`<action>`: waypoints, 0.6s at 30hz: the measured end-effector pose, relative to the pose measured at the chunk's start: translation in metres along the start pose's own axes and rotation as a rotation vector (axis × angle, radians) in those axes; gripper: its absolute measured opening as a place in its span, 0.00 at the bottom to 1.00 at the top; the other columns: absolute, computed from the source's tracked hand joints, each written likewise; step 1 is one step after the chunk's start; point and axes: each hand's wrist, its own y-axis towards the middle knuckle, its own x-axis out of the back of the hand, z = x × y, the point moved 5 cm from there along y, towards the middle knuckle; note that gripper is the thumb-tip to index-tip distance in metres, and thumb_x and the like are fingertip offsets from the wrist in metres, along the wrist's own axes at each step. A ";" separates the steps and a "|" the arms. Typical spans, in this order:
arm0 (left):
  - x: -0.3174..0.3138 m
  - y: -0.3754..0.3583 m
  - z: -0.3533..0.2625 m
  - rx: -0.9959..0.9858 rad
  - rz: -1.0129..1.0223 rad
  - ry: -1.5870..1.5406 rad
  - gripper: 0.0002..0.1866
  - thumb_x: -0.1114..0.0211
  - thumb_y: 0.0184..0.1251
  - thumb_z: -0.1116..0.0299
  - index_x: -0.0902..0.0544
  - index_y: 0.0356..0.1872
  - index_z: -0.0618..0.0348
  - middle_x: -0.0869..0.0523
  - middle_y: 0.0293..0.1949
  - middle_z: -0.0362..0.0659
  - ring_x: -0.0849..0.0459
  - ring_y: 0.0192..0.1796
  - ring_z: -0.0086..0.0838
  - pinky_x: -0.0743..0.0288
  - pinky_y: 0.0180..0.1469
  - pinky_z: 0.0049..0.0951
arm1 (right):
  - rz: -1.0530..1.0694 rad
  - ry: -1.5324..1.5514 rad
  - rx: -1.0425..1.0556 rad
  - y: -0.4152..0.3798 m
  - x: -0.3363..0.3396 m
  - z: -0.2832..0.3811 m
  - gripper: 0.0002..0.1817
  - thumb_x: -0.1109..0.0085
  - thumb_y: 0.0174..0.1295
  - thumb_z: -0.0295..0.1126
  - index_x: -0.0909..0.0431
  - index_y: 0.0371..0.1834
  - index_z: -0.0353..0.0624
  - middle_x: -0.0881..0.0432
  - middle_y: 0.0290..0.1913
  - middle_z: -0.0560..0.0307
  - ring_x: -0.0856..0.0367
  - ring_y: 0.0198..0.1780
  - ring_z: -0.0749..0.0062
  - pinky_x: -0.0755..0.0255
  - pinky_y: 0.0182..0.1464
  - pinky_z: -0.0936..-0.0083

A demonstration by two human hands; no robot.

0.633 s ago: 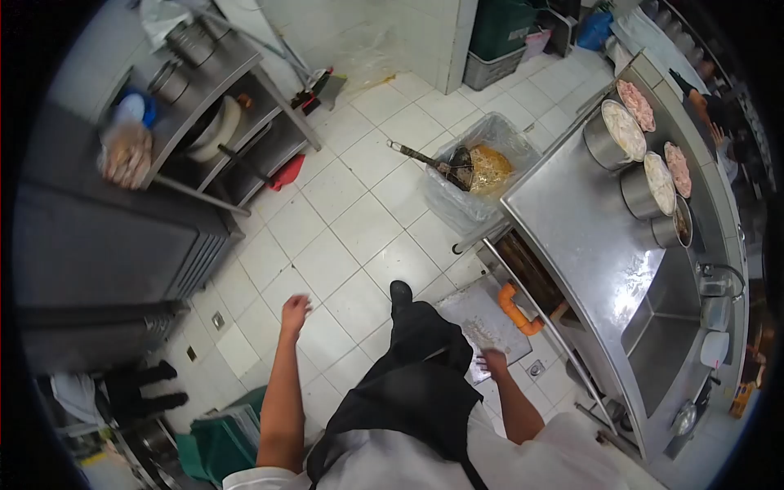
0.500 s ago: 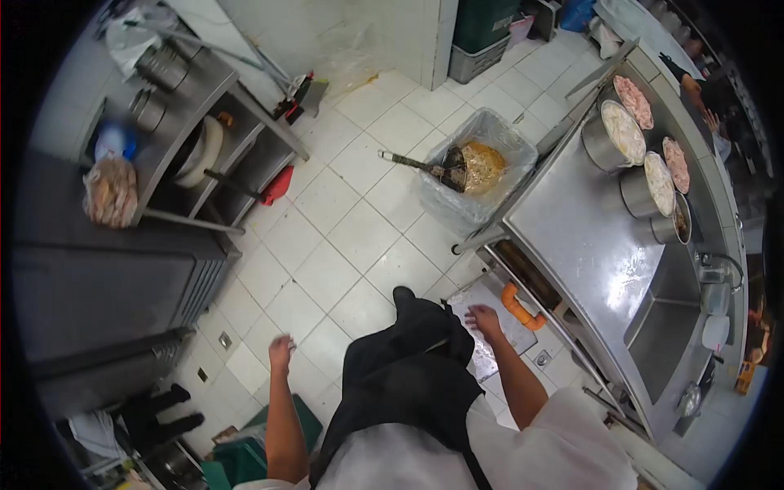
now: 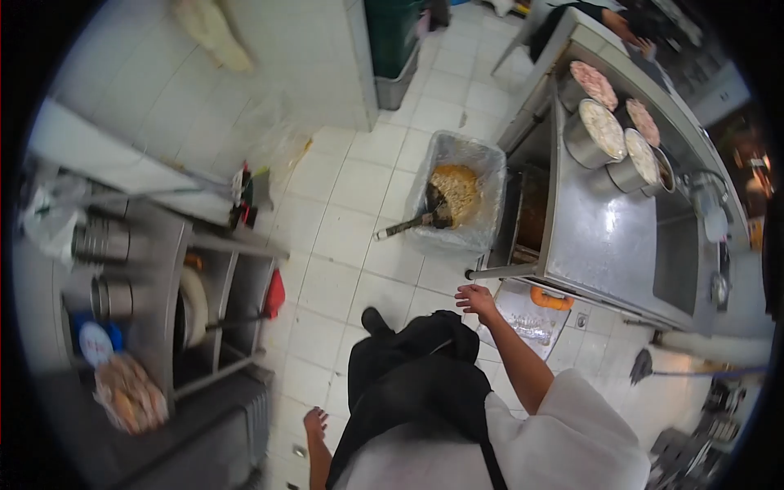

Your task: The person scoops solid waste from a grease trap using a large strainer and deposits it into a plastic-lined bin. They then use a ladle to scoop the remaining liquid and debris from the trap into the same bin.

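Observation:
My right hand (image 3: 475, 300) is held out in front of the body with its fingers apart, holding nothing. It is nearest the leg (image 3: 508, 271) of the steel sink table (image 3: 592, 249). Low at my left side hangs my left hand (image 3: 315, 421), loosely curled with fingers apart and nothing in it. Ahead on the floor stands a bin lined with clear plastic (image 3: 492, 224). Inside is a pale yellowish, lumpy mass (image 3: 457, 189). A dark long-handled tool (image 3: 408, 225) rests in the bin, its handle sticking out over the left rim.
Steel pots with pale contents (image 3: 603, 131) and pinkish meat (image 3: 594, 84) stand on the sink table. An orange pipe (image 3: 552, 300) lies low beside it. Left are steel shelves (image 3: 175, 327) and a bag of bread-like pieces (image 3: 131, 396). Another person's arm (image 3: 621, 26) shows at the back right.
My view has swung round and the bin and table leg are closer. My right hand's fingers are more spread. Both hands stay without anything in them.

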 end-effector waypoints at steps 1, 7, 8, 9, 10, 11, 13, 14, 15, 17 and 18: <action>0.008 0.015 -0.055 -0.112 -0.012 0.028 0.17 0.51 0.61 0.60 0.27 0.49 0.54 0.21 0.45 0.40 0.21 0.43 0.29 0.36 0.33 0.30 | -0.015 0.076 0.001 0.001 -0.008 0.005 0.16 0.53 0.61 0.39 0.28 0.46 0.41 0.20 0.39 0.55 0.21 0.35 0.71 0.29 0.34 0.76; -0.021 0.055 -0.406 -0.664 0.199 0.068 0.07 0.47 0.63 0.68 0.24 0.34 0.60 0.23 0.26 0.38 0.29 0.23 0.20 0.36 0.24 0.19 | -0.184 0.379 0.031 0.019 -0.041 0.037 0.15 0.51 0.60 0.39 0.29 0.45 0.42 0.20 0.37 0.56 0.21 0.33 0.71 0.28 0.33 0.75; -0.041 0.040 -0.456 -0.726 0.190 0.065 0.09 0.46 0.64 0.65 0.24 0.34 0.59 0.23 0.26 0.36 0.28 0.23 0.19 0.37 0.23 0.19 | -0.235 0.454 0.027 0.026 -0.044 0.039 0.14 0.50 0.59 0.38 0.28 0.44 0.42 0.21 0.36 0.57 0.21 0.32 0.72 0.29 0.31 0.76; -0.065 0.024 -0.501 -0.769 0.217 0.155 0.10 0.46 0.64 0.64 0.24 0.35 0.60 0.23 0.26 0.36 0.27 0.25 0.19 0.36 0.25 0.19 | -0.277 0.511 0.025 0.037 -0.046 0.039 0.14 0.50 0.59 0.37 0.28 0.44 0.42 0.21 0.36 0.57 0.21 0.31 0.72 0.28 0.31 0.76; -0.087 0.013 -0.538 -0.812 0.237 0.241 0.11 0.45 0.64 0.63 0.24 0.36 0.60 0.23 0.27 0.36 0.26 0.26 0.19 0.35 0.26 0.18 | -0.292 0.543 0.028 0.050 -0.052 0.042 0.14 0.50 0.59 0.37 0.28 0.44 0.42 0.21 0.36 0.57 0.21 0.31 0.72 0.28 0.31 0.76; -0.104 0.009 -0.564 -0.827 0.242 0.269 0.11 0.45 0.64 0.63 0.24 0.36 0.60 0.23 0.27 0.36 0.26 0.26 0.19 0.35 0.26 0.18 | -0.332 0.564 -0.014 0.061 -0.058 0.041 0.15 0.51 0.59 0.38 0.29 0.46 0.42 0.21 0.38 0.56 0.21 0.33 0.71 0.28 0.32 0.74; -0.144 -0.004 -0.624 -0.936 0.344 0.409 0.13 0.44 0.64 0.60 0.24 0.39 0.60 0.22 0.28 0.37 0.24 0.29 0.20 0.34 0.29 0.18 | -0.370 0.610 -0.093 0.089 -0.074 0.034 0.18 0.51 0.58 0.39 0.31 0.49 0.41 0.22 0.39 0.55 0.21 0.34 0.69 0.28 0.31 0.72; -0.161 0.010 -0.645 -0.984 0.429 0.424 0.15 0.44 0.64 0.58 0.24 0.41 0.60 0.22 0.30 0.36 0.24 0.30 0.20 0.34 0.29 0.18 | -0.377 0.653 -0.101 0.107 -0.077 0.032 0.18 0.51 0.58 0.39 0.31 0.49 0.41 0.22 0.39 0.55 0.21 0.34 0.69 0.28 0.31 0.72; -0.181 -0.003 -0.659 -0.950 0.463 0.466 0.15 0.44 0.64 0.58 0.25 0.41 0.60 0.22 0.31 0.36 0.25 0.30 0.20 0.34 0.30 0.18 | -0.418 0.666 -0.144 0.118 -0.080 0.025 0.18 0.51 0.58 0.38 0.31 0.49 0.41 0.22 0.38 0.55 0.21 0.33 0.69 0.28 0.31 0.72; -0.198 -0.025 -0.679 -0.903 0.500 0.579 0.16 0.44 0.64 0.58 0.25 0.42 0.60 0.22 0.32 0.36 0.25 0.31 0.20 0.34 0.30 0.19 | -0.472 0.708 -0.245 0.116 -0.102 0.016 0.18 0.49 0.56 0.37 0.30 0.47 0.41 0.22 0.36 0.55 0.21 0.31 0.69 0.29 0.29 0.73; -0.215 -0.030 -0.693 -0.877 0.503 0.663 0.16 0.44 0.64 0.58 0.25 0.42 0.61 0.22 0.33 0.37 0.25 0.31 0.20 0.34 0.31 0.19 | -0.497 0.748 -0.252 0.124 -0.107 0.015 0.18 0.49 0.56 0.37 0.30 0.47 0.41 0.22 0.36 0.55 0.21 0.31 0.69 0.29 0.29 0.73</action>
